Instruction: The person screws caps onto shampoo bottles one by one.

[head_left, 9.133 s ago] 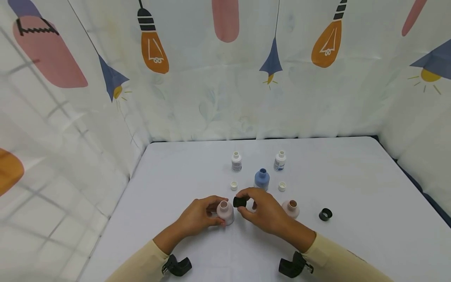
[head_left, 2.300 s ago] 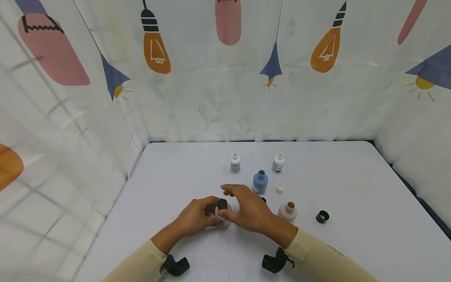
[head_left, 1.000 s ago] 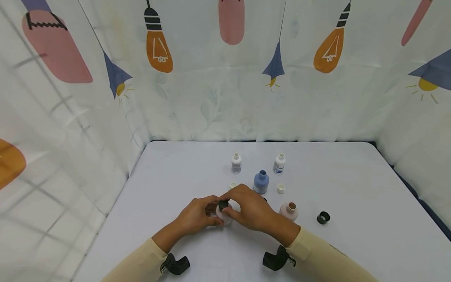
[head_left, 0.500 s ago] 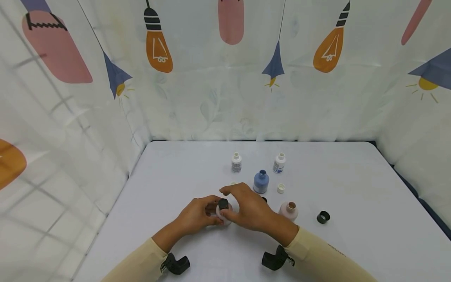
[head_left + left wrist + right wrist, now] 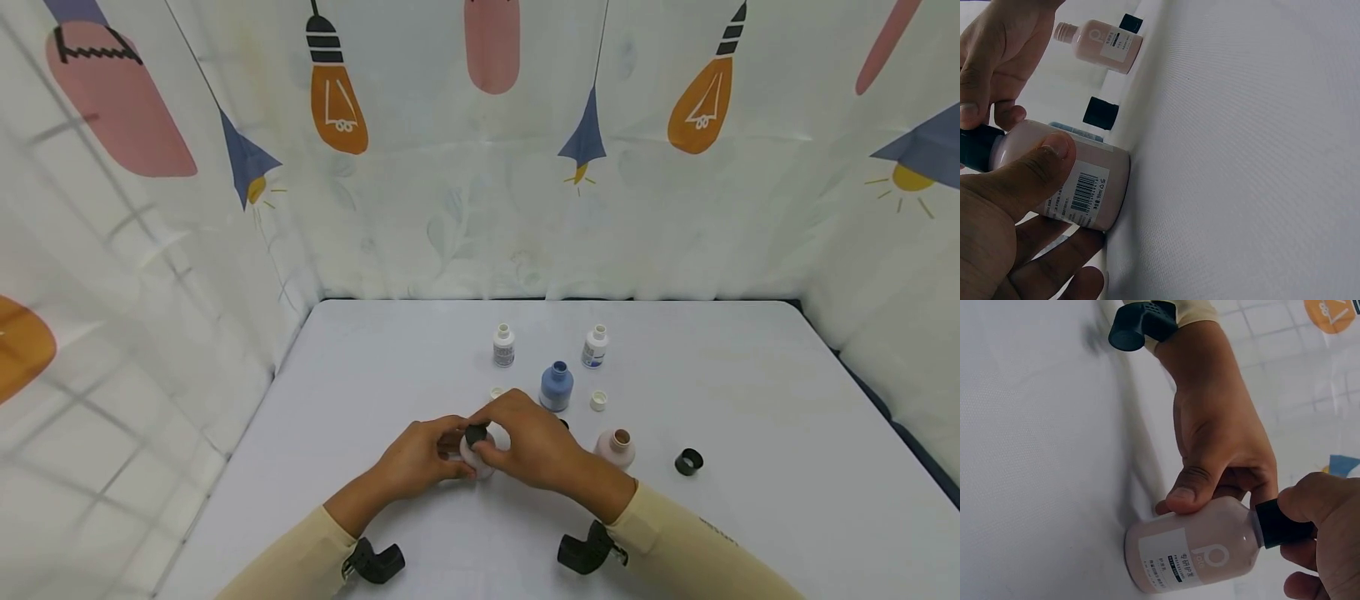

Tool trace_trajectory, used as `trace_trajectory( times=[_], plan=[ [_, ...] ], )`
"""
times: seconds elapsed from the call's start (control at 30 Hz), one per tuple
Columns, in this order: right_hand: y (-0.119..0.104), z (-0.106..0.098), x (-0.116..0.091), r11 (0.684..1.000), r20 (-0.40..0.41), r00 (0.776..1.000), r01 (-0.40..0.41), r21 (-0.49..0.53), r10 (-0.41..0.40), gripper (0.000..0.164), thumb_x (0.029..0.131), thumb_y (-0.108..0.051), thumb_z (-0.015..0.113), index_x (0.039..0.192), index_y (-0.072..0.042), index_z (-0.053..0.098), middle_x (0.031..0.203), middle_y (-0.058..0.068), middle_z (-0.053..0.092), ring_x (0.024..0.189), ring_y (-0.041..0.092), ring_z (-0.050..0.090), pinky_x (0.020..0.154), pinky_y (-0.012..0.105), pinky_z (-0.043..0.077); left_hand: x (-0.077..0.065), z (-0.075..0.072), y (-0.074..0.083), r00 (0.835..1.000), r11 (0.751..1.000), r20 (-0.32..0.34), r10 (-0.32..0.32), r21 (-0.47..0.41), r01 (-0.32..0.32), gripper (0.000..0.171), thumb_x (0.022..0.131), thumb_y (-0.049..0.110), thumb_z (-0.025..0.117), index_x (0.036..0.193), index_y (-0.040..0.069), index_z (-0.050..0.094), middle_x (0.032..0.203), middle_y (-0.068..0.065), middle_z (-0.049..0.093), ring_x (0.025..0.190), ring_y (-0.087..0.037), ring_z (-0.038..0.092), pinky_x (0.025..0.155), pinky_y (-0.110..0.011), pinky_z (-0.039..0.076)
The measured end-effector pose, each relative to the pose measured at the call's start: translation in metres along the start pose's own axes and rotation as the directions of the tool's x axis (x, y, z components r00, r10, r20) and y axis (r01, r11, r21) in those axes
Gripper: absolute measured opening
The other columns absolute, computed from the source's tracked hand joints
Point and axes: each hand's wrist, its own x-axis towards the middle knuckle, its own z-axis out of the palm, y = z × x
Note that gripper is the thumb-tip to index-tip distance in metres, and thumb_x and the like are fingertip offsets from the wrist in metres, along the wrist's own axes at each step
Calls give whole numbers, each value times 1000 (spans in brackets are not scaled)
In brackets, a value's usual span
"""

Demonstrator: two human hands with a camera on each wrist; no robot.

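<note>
My left hand (image 5: 416, 458) grips a pale pink bottle (image 5: 1210, 550) low on its body, thumb on one side and fingers on the other. It stands on the white table, with a printed label and barcode facing the left wrist camera. On its neck sits a black cap (image 5: 1277, 524). My right hand (image 5: 536, 442) pinches that cap between thumb and fingers from above. To the right of my right hand is a second pink bottle (image 5: 616, 451), uncapped. Another black cap (image 5: 1101, 113) lies on the table, mostly hidden behind my right hand in the head view.
An uncapped blue bottle (image 5: 557, 387) stands behind my right hand. Farther back are two small white bottles (image 5: 503, 347), also uncapped. White caps (image 5: 597, 401) lie in front of them, one partly hidden. A loose black cap (image 5: 688, 462) lies at the right.
The black cap, held beside the open bottle earlier, is now on its neck. Half a second ago my right fingers were spread off it; now they pinch it again. My left hand keeps its grip.
</note>
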Motion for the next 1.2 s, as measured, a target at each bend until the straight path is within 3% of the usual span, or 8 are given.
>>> trace_trajectory(
  times=[0.17,0.27,0.43,0.53,0.63,1.07,1.2],
  plan=[
    [0,2,1,998,1,998,-61,-18,61,31,92,-36,79,115,-19,70,106,-11,65,109,9,56,84,26,53,1,0,0,1000,1000,3,5,-10,-5,56,81,22,89,132,19,64,116,6,74,105,-8,70,88,-31,56],
    [0,2,1,997,6,997,-74,-25,74,40,91,-41,80,122,-18,69,110,-10,65,112,10,56,85,28,54,1,0,0,1000,1000,4,5,-9,-5,56,81,23,89,131,19,64,114,6,74,104,-7,70,88,-30,56],
    [3,2,-2,1000,22,1000,16,-8,-16,46,94,-29,76,137,-20,63,124,-8,64,124,11,53,93,30,53,0,0,-1,1000,1000,2,-3,9,3,60,81,26,89,134,16,62,116,4,74,105,-9,70,88,-30,56],
    [4,2,-3,997,31,996,79,1,-79,41,95,-19,71,136,-21,65,126,-10,64,126,9,52,97,29,50,0,0,0,1000,1000,-1,-9,18,9,64,81,27,89,138,14,60,118,2,74,107,-11,70,87,-30,56],
    [4,2,-3,996,32,995,93,-5,-93,37,97,-17,70,134,-20,67,125,-11,65,124,8,53,99,29,49,-1,-1,0,1000,1000,-2,-16,24,16,64,82,28,88,137,16,61,119,1,73,108,-12,70,88,-31,56],
    [-1,3,-1,999,6,999,-49,-23,49,34,93,-35,78,122,-18,70,111,-9,67,113,10,57,89,28,54,1,1,0,1000,1000,-2,-8,19,8,57,82,26,88,133,20,63,119,4,74,107,-10,70,89,-31,56],
    [-1,3,-2,998,8,999,-51,-21,51,44,93,-40,78,129,-18,68,117,-8,67,118,12,55,93,31,53,1,1,0,1000,1000,1,-12,16,11,57,82,26,88,132,20,63,117,6,74,106,-8,70,89,-31,56]
  ],
)
